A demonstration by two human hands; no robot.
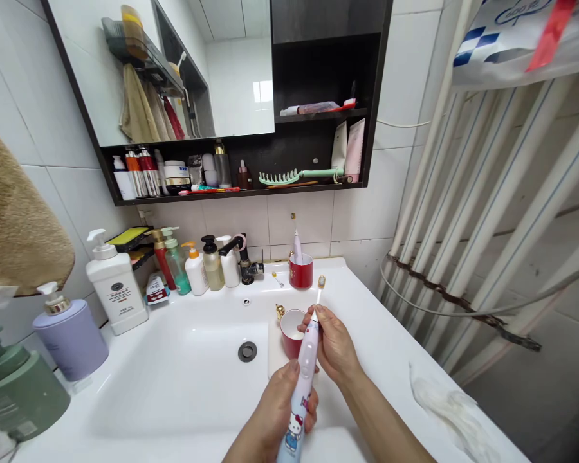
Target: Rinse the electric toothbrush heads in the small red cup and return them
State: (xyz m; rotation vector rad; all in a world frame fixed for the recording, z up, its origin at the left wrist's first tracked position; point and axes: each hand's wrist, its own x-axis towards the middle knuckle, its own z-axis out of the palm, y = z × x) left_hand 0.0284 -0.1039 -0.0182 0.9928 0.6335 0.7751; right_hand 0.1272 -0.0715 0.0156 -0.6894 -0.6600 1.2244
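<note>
While your left hand (280, 393) clasped the toothbrush (309, 354), lower centre of frame, your right hand (336, 342) pinched its neck (314, 316). Brush head (321, 283) adjustment appeared in hand; the next move required a steady handle (296, 415).

No lettering is clearly legible, even on the big white bottle (118, 289).
</note>
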